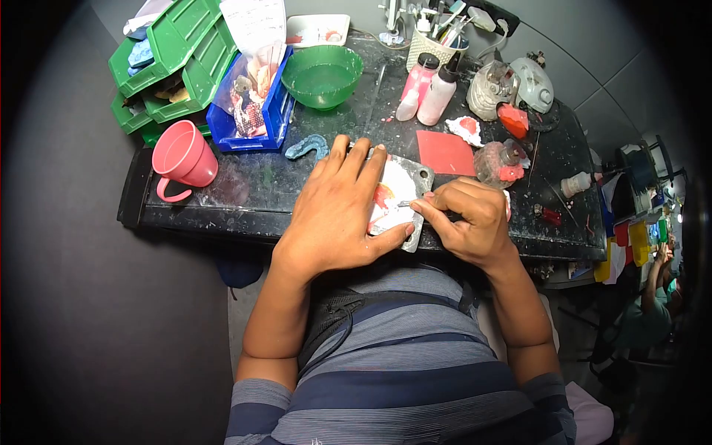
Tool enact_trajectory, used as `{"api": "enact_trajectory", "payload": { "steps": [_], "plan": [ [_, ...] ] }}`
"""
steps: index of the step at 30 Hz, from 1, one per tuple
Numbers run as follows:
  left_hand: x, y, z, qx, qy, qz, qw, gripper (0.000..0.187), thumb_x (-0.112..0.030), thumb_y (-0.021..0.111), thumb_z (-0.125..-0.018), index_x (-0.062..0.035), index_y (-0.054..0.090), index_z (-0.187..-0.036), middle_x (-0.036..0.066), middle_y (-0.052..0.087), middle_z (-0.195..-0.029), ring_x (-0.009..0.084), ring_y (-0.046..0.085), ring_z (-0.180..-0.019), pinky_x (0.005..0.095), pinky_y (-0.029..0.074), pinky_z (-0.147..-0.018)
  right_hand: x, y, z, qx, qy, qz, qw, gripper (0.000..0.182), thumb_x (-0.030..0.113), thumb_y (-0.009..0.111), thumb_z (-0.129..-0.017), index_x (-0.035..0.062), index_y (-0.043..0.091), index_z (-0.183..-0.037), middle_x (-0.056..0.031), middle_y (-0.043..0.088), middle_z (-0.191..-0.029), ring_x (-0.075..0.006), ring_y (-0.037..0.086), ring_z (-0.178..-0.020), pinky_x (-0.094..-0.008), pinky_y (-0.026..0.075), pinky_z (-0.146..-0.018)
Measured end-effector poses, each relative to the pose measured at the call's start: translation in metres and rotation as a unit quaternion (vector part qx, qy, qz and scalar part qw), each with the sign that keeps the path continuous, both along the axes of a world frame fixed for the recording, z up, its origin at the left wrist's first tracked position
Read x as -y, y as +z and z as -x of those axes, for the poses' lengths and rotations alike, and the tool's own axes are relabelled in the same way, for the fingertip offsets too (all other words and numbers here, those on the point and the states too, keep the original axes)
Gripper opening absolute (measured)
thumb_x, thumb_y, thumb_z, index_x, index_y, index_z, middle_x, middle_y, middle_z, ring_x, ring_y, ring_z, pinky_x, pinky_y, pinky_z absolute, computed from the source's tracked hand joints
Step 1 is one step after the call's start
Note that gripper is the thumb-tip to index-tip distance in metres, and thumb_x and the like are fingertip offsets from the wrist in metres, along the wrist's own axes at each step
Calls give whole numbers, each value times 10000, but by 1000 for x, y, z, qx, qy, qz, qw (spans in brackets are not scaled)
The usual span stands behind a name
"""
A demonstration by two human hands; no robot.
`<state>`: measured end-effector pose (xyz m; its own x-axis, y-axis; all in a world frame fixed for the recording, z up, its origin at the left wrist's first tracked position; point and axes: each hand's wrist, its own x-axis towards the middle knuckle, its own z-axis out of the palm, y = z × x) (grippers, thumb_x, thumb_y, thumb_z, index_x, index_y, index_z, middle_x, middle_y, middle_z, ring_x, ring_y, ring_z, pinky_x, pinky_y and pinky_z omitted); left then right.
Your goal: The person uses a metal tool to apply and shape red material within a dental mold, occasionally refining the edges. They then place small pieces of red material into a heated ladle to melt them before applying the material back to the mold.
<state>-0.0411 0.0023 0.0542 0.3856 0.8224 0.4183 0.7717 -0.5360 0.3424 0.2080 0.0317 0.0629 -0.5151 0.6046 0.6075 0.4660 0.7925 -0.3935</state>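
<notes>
Currently right fingers (454,197) pinch thin tool (404,204); left fingers (356,158) spread wide across metal plate (421,188); writing on paper (254,22) unreadable

Pink mug (197,165) near the blue bin (277,113), green bowl (325,95) just beside that bin.

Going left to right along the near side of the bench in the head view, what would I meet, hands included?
Pink mug → left hand → grey plate bearing white material → right hand → small red object.
</notes>
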Motion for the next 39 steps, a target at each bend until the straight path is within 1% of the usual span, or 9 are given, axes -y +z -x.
{"api": "enact_trajectory", "payload": {
  "steps": [11, 15, 20, 23, 25, 28, 31, 33, 39],
  "plan": [
    [18, 14, 11, -28, 27, 10, 999, 1057, -608, 834, -836, 61, 521, -1591, 323, 537, -1513, 520, 479, -1431, 577, 374, -1212, 4, 13, -23, 8, -11, 41, 999, 237, 149, 914, -876, 31, 734, -777, -112, 700, -704, -264, 665, -601, -382, 493, -569],
    [48, 26, 35, -21, 47, 93, 994, 1148, -630, 897, -774, 47, 512, -1618, 265, 582, -1358, 433, 542, -1220, 560, 415, -1098, 4, 16, -28, -34, -92, 63, 993, 221, 121, 900, -904, 13, 732, -810, -120, 748, -749, -234, 711, -628, -349, 524, -599],
    [72, 15, 19, 29, 47, 48, 997, 667, -386, 860, -928, 72, 624, -1353, 206, 575, -1065, 379, 622, -890, 477, 509, -784, 8, 27, -11, -6, -126, 139, 982, 227, 142, 884, -926, 6, 732, -826, -123, 764, -771, -241, 724, -640, -356, 532, -607],
    [81, 9, 5, 118, -18, 33, 992, 605, -311, 939, -861, 39, 668, -1273, 156, 611, -975, 309, 641, -807, 418, 526, -725, 4, 33, -6, 11, -123, 139, 983, 230, 157, 880, -930, 12, 736, -824, -127, 768, -773, -249, 734, -648, -366, 539, -610],
    [85, 8, -1, 131, -16, 78, 988, 611, -367, 948, -852, 10, 681, -1252, 171, 621, -1044, 329, 655, -947, 462, 521, -830, -1, 38, -3, 25, -120, 134, 983, 235, 169, 880, -930, 16, 738, -822, -127, 768, -769, -254, 739, -649, -372, 542, -611],
    [69, -2, 1, 44, 169, -71, 982, 897, -599, 966, -749, -36, 634, -1364, 261, 557, -1334, 478, 533, -1308, 602, 381, -1126, -7, 45, 7, 44, -94, 161, 981, 256, 204, 883, -924, 23, 738, -818, -134, 759, -755, -271, 741, -645, -386, 545, -611],
    [52, -18, 6, 92, 101, -36, 990, 1250, -648, 940, -739, 65, 420, -1625, 407, 387, -1640, 585, 340, -1581, 679, 264, -1288, -14, 53, 18, 70, -54, 161, 983, 278, 241, 885, -909, 24, 736, -818, -145, 744, -739, -302, 737, -638, -408, 549, -610],
    [48, -23, 10, 119, 75, -1, 990, 1304, -637, 947, -741, 73, 356, -1660, 419, 343, -1675, 581, 314, -1605, 667, 250, -1310, -23, 56, 25, 84, 28, 94, 992, 252, 135, 922, -878, -12, 741, -783, -120, 738, -708, -211, 668, -576, -353, 480, -562],
    [29, -24, 33, 194, -27, 53, 979, 1366, -502, 1044, -680, 72, 329, -1693, 354, 322, -1758, 493, 327, -1652, 562, 272, -1352, -50, 74, 36, 203, 64, 96, 972, 304, 279, 862, -882, 25, 718, -799, -172, 724, -744, -402, 710, -698, -488, 537, -645]
  ]
}}
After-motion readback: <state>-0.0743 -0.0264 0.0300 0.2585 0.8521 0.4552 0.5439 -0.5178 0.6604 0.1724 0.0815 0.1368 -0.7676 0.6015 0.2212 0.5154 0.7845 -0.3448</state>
